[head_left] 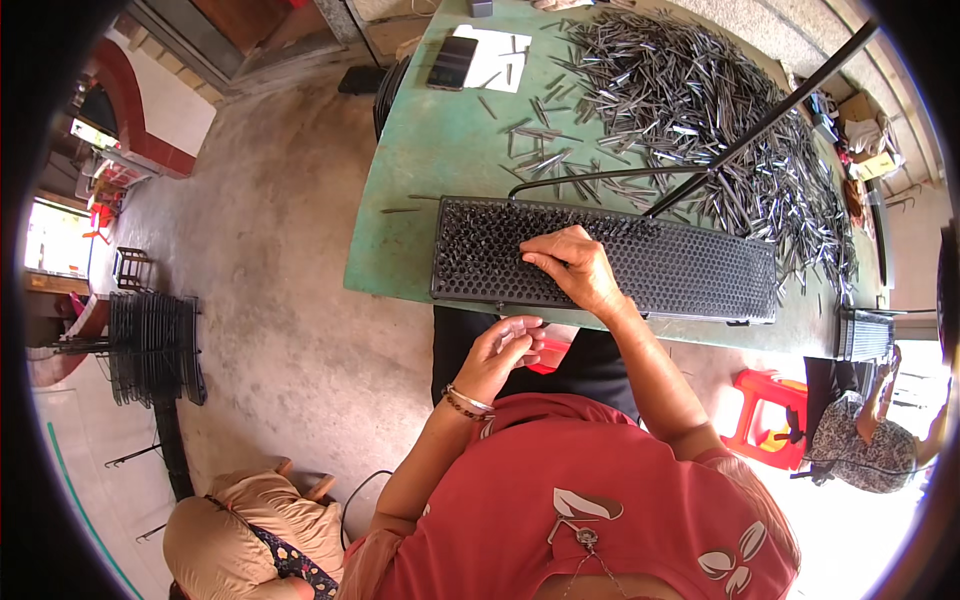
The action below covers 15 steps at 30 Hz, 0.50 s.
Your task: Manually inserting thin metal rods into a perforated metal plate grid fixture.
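Black perforated tray [700, 272]: lies along the near edge of the green table [395, 240].
Right hand [582, 268]: above the tray's left half, thumb and fingertips pinched together; I cannot tell on what.
Left hand [500, 352]: just below the tray's near edge, fingers curled, grip unclear.
Dark slender pieces [690, 110]: heaped beyond the tray.

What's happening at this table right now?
A person is working at a long black perforated tray on a green table. The right hand is over the tray, thumb and fingers pinched at its holes; whether it grips a piece is too small to tell. The left hand is curled by the near edge, contents unclear. Dark bits seem to stick up toward the tray's left end. Beyond it lies a big heap of thin dark pieces.
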### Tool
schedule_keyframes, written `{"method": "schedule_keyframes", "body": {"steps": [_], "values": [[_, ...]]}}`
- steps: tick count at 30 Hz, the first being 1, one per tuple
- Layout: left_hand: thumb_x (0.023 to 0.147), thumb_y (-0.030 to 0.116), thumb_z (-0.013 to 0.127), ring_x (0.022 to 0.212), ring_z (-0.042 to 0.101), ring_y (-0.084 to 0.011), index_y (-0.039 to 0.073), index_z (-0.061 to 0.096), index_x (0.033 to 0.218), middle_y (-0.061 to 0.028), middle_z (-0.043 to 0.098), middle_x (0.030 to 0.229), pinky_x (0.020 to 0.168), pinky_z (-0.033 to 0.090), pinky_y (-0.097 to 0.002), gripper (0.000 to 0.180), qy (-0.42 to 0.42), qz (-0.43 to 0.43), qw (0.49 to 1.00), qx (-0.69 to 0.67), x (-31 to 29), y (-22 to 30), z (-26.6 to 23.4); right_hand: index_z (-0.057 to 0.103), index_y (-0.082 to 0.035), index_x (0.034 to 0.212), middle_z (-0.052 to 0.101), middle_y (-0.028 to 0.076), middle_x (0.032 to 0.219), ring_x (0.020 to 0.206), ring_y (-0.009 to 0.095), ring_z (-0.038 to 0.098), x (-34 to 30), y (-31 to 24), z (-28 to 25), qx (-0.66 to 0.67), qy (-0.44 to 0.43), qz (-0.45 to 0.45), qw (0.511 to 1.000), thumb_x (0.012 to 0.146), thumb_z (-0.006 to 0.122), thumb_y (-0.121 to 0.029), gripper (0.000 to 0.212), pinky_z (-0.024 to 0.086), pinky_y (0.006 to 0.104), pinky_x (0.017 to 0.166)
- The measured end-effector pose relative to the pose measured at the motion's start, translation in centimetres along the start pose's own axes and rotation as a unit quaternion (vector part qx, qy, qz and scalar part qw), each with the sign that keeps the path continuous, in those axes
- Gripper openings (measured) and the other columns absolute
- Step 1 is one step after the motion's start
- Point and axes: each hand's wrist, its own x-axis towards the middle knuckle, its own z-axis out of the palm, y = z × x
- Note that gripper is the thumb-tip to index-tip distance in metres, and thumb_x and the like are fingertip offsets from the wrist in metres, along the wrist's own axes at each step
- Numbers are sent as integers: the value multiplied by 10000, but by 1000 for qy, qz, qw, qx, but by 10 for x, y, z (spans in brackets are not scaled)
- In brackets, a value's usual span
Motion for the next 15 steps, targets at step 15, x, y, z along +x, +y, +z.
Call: {"method": "schedule_keyframes", "body": {"steps": [15], "values": [[950, 136, 485, 963, 588, -145, 26, 538, 1197, -75, 599, 1076, 860, 504, -313, 275, 5, 7, 1000, 9, -3, -7, -6, 680, -36, 966, 614, 82, 1125, 862, 221, 584, -12, -3, 3, -116, 27, -77, 990, 771, 685, -81, 200, 435, 347, 802]]}}
